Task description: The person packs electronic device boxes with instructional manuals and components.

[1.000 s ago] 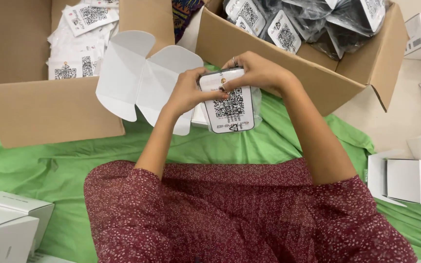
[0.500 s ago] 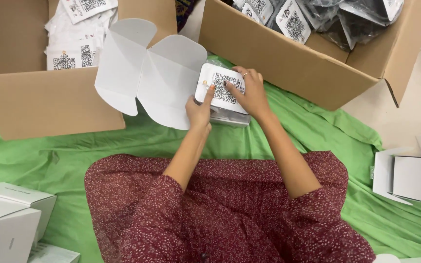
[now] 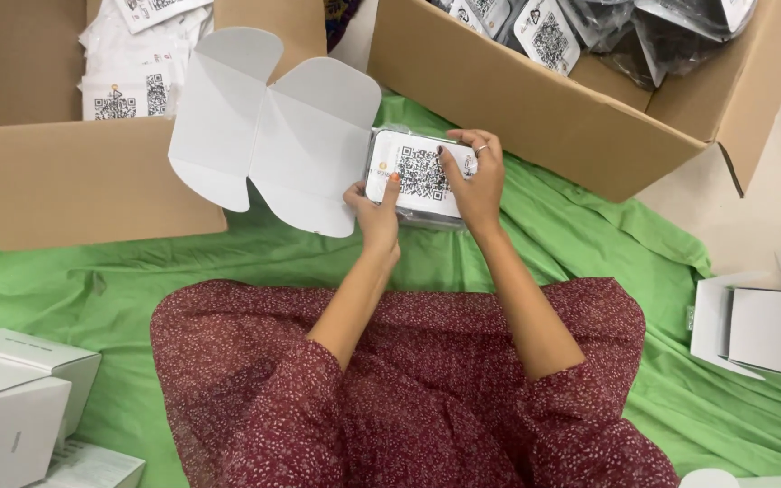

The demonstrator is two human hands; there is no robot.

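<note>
1. Left hand [image 3: 374, 217]: fingers closed on the lower left edge of a clear pouch [image 3: 418, 176] with a white coded label; thumb lies on the label face.
2. Right hand [image 3: 474, 176]: clamped on the pouch's right side, fingers spread across the label, a ring on one finger.
3. Pouch: held between both hands just above the green cloth [image 3: 228, 262], directly in front of the person. Its left edge touches or overlaps the white carton. Contents cannot be told.
4. Carton [image 3: 273, 136]: white, flaps spread open, just left of the pouch, resting partly against the left box.
5. Left box [image 3: 74, 181]: brown cardboard, open, holding a stack of white labelled packets [image 3: 128, 81].
6. Right box [image 3: 544, 108]: brown cardboard, open, beyond the hands, holding dark pouches [image 3: 644, 36] with white coded labels.
7. White cartons [image 3: 20, 398]: closed, grouped at the lower left on the cloth, well apart from the hands.
8. Further white cartons [image 3: 761, 325]: at the right edge, partly on the cloth, partly on the pale floor [image 3: 761, 217].
9. Person: seated on the cloth, wearing a dark red patterned garment [image 3: 409, 398], forearms bare.
</note>
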